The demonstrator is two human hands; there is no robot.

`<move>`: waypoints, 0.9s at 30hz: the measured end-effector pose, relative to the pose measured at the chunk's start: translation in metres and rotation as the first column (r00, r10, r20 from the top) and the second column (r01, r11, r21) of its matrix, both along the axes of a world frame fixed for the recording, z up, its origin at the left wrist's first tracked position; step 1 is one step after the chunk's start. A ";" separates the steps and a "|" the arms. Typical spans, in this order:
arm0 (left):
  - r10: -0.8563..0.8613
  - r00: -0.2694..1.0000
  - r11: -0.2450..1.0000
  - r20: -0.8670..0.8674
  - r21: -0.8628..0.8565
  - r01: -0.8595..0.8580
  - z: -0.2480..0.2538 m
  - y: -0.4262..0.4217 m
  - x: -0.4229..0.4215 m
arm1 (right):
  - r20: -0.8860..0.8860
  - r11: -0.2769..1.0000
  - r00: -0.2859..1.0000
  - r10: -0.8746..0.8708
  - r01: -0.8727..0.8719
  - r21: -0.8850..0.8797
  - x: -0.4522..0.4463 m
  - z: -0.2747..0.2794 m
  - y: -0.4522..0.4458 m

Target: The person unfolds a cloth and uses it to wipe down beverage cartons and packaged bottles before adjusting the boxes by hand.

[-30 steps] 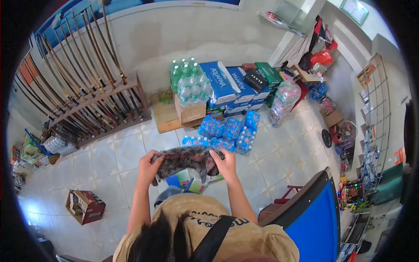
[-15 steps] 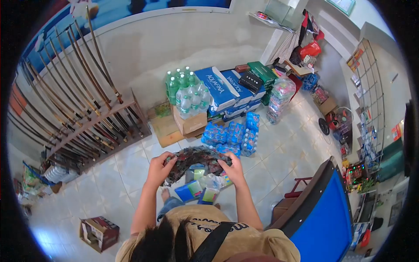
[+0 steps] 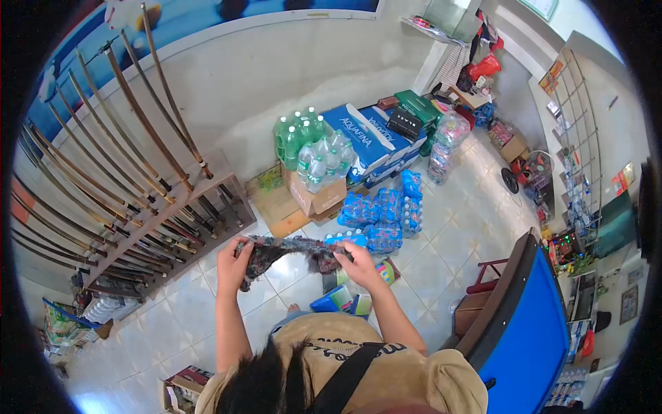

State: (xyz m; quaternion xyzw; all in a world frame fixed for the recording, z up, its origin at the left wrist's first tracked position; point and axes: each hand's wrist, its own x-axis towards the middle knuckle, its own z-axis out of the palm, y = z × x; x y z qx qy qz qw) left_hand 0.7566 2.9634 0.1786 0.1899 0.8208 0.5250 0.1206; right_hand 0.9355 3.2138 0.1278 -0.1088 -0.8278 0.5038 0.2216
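Observation:
A limp, dark piece of mottled cloth (image 3: 298,245), grey-black with reddish patches, is stretched between my two hands in front of my chest. My left hand (image 3: 233,262) pinches its left end, where a bunched part hangs down. At the other end, the thumb and fingers of my right hand (image 3: 358,264) grip a thicker clump. Its middle is drawn into a narrow, nearly straight band. Below it on the tiles lie blue-and-green packs (image 3: 332,301), partly hidden by my right arm.
Ahead stand blue shrink-wrapped bottle packs (image 3: 384,238), green bottles (image 3: 289,141) and Aquafina boxes (image 3: 358,141). A rack of billiard cues (image 3: 162,207) stands at left. To the right is a blue-topped pool table (image 3: 514,338). An open carton (image 3: 185,386) sits at lower left.
The cloth has gone from a wide, drooping arch to a straighter, narrower band. Both hands have shifted slightly left in view, and the view itself has turned. A clear plastic bag below is out of sight.

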 end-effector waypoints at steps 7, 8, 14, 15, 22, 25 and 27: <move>-0.035 0.999 0.993 -0.030 0.113 0.038 -0.022 0.021 -0.004 | 0.090 0.951 0.986 -0.137 0.156 -0.266 -0.002 0.034 0.020; -0.035 0.999 0.993 -0.034 0.110 0.039 -0.014 0.023 -0.005 | 0.120 0.913 0.977 -0.173 0.205 -0.353 -0.003 0.030 0.023; -0.147 0.986 0.986 -0.080 0.073 0.152 -0.013 0.033 -0.012 | 0.030 0.789 0.968 -0.251 0.222 -0.573 -0.012 0.027 0.027; -0.142 0.987 0.986 -0.080 0.079 0.149 -0.013 0.036 -0.010 | 0.036 0.784 0.971 -0.235 0.212 -0.584 -0.010 0.032 0.028; -0.042 0.999 0.990 -0.022 0.131 0.045 -0.022 0.059 0.007 | 0.015 0.845 0.990 -0.141 0.129 -0.519 0.001 0.040 0.051; -0.052 0.997 0.980 -0.054 0.189 0.061 -0.024 0.065 0.014 | 0.059 0.848 0.985 -0.164 0.172 -0.502 0.009 0.037 0.059; -0.061 0.998 0.983 -0.035 0.169 0.066 -0.019 0.064 0.016 | 0.051 0.819 0.985 -0.166 0.167 -0.550 0.010 0.036 0.061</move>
